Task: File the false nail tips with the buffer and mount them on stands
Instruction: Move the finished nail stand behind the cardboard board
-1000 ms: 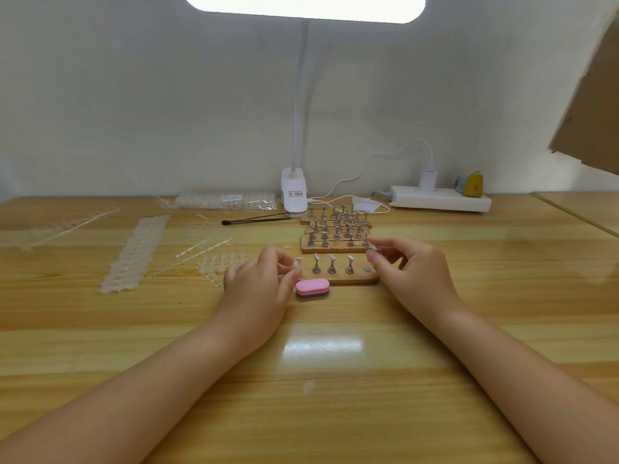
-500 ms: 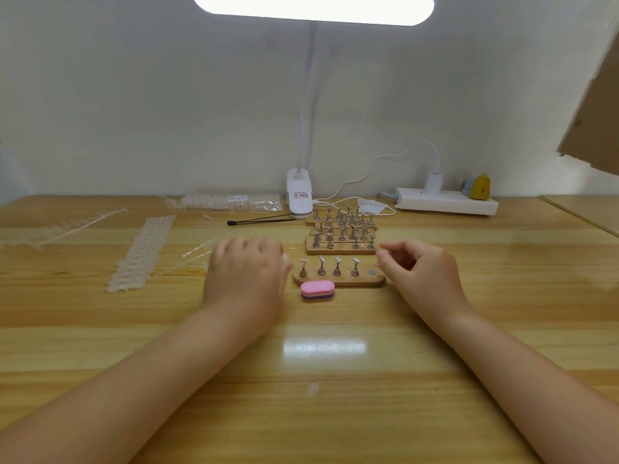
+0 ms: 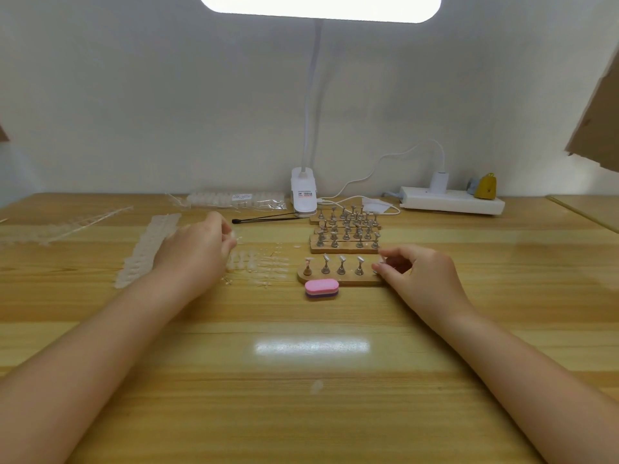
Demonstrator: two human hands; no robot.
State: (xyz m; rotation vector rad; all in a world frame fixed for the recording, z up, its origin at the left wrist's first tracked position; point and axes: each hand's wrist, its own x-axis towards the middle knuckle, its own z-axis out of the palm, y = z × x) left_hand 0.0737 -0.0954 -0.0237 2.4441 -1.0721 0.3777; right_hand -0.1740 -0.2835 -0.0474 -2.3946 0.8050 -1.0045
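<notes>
— Left hand (image 3: pixel 197 249)?
— Left of centre, over the loose false nail tips (image 3: pixel 258 264). Fingers curled, blurred; something pale and clear at the fingertips, seemingly pinched, cannot tell for sure.
— Right hand (image 3: pixel 418 276)?
— Right of centre, at the right end of the near wooden stand base (image 3: pixel 338 279). Thumb and forefinger drawn together at that end; whether pinching a tip or a stand, cannot tell.
— On that base?
— A row of small metal stands (image 3: pixel 341 265), tilted heads. Leftmost stand (image 3: pixel 307 266) topped with a pinkish tip.
— Buffer?
— Pink buffer (image 3: pixel 321 288), flat on the table (image 3: pixel 311 380), just below the base's left half, touched by neither hand.
— Elsewhere?
— More stand bases (image 3: pixel 346 229) stacked behind, toward centre. Long strip of clear tips (image 3: pixel 147 249) at middle left, partly under the left forearm. Bag of tips (image 3: pixel 234 199) against the wall, upper left of centre. Clip lamp (image 3: pixel 304 192) at centre back, black stick (image 3: pixel 268 218) lying beside its clamp. White power strip (image 3: pixel 452 202) at upper right, yellow item (image 3: pixel 485 186) at its far end.
</notes>
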